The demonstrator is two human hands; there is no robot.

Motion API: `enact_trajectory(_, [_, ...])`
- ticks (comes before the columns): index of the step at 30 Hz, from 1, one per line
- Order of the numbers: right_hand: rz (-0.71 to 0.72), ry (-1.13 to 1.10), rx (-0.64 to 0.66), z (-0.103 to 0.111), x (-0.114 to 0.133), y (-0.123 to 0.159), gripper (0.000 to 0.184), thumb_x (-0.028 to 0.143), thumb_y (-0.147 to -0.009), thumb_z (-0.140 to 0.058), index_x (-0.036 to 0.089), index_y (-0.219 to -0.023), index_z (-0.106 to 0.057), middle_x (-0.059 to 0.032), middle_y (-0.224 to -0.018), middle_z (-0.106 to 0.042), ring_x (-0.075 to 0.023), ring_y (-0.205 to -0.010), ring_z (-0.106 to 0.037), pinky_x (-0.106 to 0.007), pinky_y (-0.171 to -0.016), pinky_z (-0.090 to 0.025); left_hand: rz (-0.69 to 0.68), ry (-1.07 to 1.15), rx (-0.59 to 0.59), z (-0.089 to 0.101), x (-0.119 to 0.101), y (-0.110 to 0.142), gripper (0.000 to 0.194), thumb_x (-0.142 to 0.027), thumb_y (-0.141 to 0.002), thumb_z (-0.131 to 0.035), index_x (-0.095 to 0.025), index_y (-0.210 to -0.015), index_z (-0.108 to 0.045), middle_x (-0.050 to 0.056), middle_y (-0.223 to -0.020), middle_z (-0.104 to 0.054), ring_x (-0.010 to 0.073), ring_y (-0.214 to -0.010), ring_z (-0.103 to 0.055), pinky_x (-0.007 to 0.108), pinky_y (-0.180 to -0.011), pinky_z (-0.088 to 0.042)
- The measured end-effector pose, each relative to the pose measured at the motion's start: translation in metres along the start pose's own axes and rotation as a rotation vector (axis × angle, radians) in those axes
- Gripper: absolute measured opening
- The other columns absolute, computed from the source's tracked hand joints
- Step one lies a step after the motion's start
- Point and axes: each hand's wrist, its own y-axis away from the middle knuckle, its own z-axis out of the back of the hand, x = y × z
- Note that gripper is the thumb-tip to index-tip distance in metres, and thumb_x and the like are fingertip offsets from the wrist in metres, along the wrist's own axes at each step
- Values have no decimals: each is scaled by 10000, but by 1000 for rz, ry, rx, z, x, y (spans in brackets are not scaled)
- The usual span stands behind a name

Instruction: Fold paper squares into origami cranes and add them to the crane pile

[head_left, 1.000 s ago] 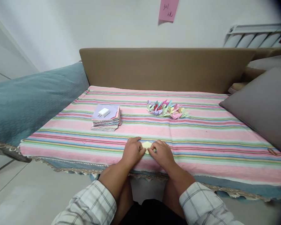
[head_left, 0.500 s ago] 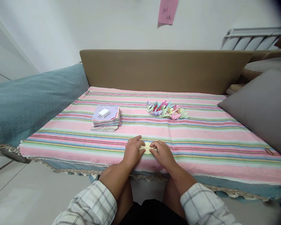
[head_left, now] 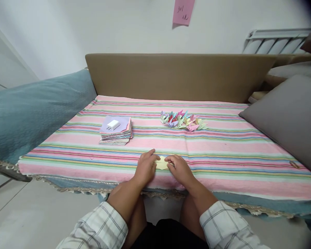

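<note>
Yellow paper, head view: a small folded piece (head_left: 161, 163) lying on the striped cloth (head_left: 212, 143), near its front edge, between the two hands
Left hand: at the paper's left end (head_left: 145, 166), thumb and forefinger touching it; cannot tell whether they pinch it or only press it down
Right hand: at the opposite end (head_left: 180, 169), thumb and forefinger a little apart on the paper; pinch or press, cannot tell
Paper stack: squarish coloured sheets (head_left: 116, 137), beyond the left hand, with a white plug adapter (head_left: 113, 125) on top
Folded cranes: a many-coloured cluster (head_left: 182, 121) beyond the right hand, towards the brown backrest (head_left: 176, 77)
</note>
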Motion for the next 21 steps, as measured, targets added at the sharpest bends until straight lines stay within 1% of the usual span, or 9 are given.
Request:
enact_trajectory(3, [-11,11,3,1,1,0,252,108,-767,-486,213,-954,-618,-33,-911,-621,-185,-876,-537,-329,-810,-407,-30,-57,-95,6,-4,5,329,-16,-726,-454,-216,-884,-661,60,-1256,-554,231,-1095,-506,420,-914,-408])
enact_trajectory(5, [-19,15,8,0,1,0,262,109,-773,-483,215,-972,-618,-35,-917,-624,-189,-884,-538,-334,-816,-408,-120,-107,-134,10,-9,12,280,-44,-748,-467,-218,-839,-665,47,-1218,-589,231,-1042,-532,431,-911,-401])
enact_trajectory(7, [-22,20,8,0,2,1,272,113,-777,-484,221,-990,-615,-36,-915,-625,-193,-890,-540,-341,-820,-410,-305,-123,-60,12,-15,20,257,-103,-799,-474,-231,-925,-659,37,-1156,-632,216,-984,-558,413,-898,-406])
enact_trajectory(8, [-20,25,2,-1,2,1,276,114,-777,-486,225,-996,-614,-37,-921,-626,-195,-896,-541,-346,-824,-410,-366,-142,-4,11,-19,24,282,-123,-819,-468,-235,-1014,-638,44,-1165,-628,215,-980,-560,407,-885,-413])
enact_trajectory(9, [-16,34,-9,-1,2,2,278,116,-776,-490,228,-998,-614,-40,-936,-626,-199,-909,-539,-352,-829,-410,-380,-174,33,9,-22,28,314,-137,-834,-464,-231,-1098,-606,55,-1191,-613,224,-996,-555,407,-883,-416])
enact_trajectory(11, [-1,59,-49,-1,1,3,267,126,-771,-510,225,-995,-616,-53,-981,-622,-213,-951,-528,-368,-845,-407,-379,-239,93,3,-25,32,369,-139,-842,-458,-207,-1193,-548,83,-1227,-586,237,-1007,-551,412,-879,-420])
enact_trajectory(14, [28,106,-99,3,3,6,212,170,-783,-544,208,-977,-620,-70,-1034,-620,-235,-994,-510,-385,-870,-395,-363,-298,131,-3,-26,32,393,-138,-841,-459,-176,-1228,-518,107,-1243,-570,254,-1017,-548,423,-884,-417])
enact_trajectory(17, [51,127,-79,7,8,12,147,240,-840,-517,196,-927,-627,-69,-972,-641,-225,-932,-534,-361,-839,-402,-342,-303,115,-4,-23,29,404,-135,-829,-472,-173,-1229,-516,106,-1240,-572,264,-1067,-536,433,-925,-390])
enact_trajectory(21, [111,96,-20,7,19,20,223,251,-900,-409,197,-870,-624,-46,-851,-640,-186,-827,-554,-310,-768,-408,-267,-267,93,0,-19,23,419,-115,-804,-485,-177,-1217,-524,102,-1206,-597,277,-1154,-498,471,-1012,-308])
